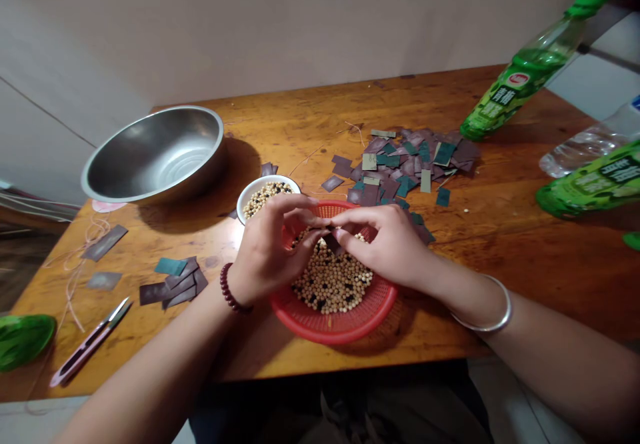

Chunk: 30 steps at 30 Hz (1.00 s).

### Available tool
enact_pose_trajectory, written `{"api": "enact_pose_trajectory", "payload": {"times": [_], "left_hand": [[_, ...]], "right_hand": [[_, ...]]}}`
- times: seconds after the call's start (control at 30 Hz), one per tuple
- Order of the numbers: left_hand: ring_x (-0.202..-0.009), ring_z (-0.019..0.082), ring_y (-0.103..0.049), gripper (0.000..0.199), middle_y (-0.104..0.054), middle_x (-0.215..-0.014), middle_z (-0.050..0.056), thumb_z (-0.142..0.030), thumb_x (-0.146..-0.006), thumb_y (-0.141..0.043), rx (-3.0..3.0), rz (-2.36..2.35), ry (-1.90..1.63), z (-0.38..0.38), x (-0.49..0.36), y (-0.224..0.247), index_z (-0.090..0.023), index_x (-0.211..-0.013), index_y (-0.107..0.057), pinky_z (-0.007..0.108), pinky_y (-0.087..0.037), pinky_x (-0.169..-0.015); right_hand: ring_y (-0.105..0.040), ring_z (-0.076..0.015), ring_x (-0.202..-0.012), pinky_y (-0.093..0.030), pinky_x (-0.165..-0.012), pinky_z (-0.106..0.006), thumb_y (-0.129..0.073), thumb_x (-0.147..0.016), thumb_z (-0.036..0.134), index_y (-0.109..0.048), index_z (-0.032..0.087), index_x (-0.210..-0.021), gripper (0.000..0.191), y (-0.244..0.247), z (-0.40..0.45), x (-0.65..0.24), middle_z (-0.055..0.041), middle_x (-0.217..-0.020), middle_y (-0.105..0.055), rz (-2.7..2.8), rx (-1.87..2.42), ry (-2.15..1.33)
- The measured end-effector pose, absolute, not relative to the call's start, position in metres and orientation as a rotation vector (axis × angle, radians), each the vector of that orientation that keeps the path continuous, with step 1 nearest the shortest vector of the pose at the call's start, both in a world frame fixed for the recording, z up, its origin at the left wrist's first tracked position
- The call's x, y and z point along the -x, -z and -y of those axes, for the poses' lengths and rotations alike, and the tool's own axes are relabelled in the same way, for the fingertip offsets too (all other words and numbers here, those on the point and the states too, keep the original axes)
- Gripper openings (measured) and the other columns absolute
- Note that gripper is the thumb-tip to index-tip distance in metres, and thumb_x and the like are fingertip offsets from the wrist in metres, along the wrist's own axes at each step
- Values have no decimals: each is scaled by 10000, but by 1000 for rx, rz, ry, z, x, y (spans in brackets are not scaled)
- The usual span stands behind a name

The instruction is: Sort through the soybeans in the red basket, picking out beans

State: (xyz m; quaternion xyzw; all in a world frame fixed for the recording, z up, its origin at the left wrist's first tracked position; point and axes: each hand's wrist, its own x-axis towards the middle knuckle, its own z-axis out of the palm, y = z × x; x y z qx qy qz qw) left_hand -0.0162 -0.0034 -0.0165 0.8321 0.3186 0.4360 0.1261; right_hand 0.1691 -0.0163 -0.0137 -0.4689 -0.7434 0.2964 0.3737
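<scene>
Both hands meet above a red plastic basket (334,333) that holds many pale beads (330,277) with some black ones among them. A small dark brown piece (334,244), like the flat rectangles on the table, is pinched between the fingertips. My left hand (273,247), with a dark bead bracelet on its wrist, grips it from the left. From the right, my right hand (385,241) pinches it too; a silver bangle circles that forearm. Fingers partly hide the piece. Just behind the left hand stands a white bowl (241,205) of similar beads.
A large steel basin (155,154) stands at the back left. Brown and green rectangles (390,164) lie heaped behind the basket, with a smaller stack (175,284) at left. Pink thread snips (93,344) rest near the front left edge. Green drink bottles (525,74) stand at right.
</scene>
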Motion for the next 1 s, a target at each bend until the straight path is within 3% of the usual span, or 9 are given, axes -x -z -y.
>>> {"api": "enact_pose_trajectory", "payload": {"times": [0.63, 1.0], "left_hand": [[-812, 120, -623, 391, -570, -919, 21, -118, -721, -647, -2439, -984, -1261, 1, 19, 19, -200, -1050, -453, 255, -561, -712], [-760, 116, -585, 257, -603, -841, 14, -160, -738, -637, -2532, -1000, -1176, 1, 18, 10, -183, -954, -499, 245, -512, -648]], "right_hand": [[-574, -111, -557, -421, -550, -225, -568, -749, 185, -708, 186, -887, 196, 16, 17, -168, -20, -732, -701, 1869, 1215, -750], [-590, -120, -591, -431, -564, -230, -559, -760, 187, -714, 197, -881, 198, 14, 17, -168, -27, -780, -710, 1901, 1200, -758]]}}
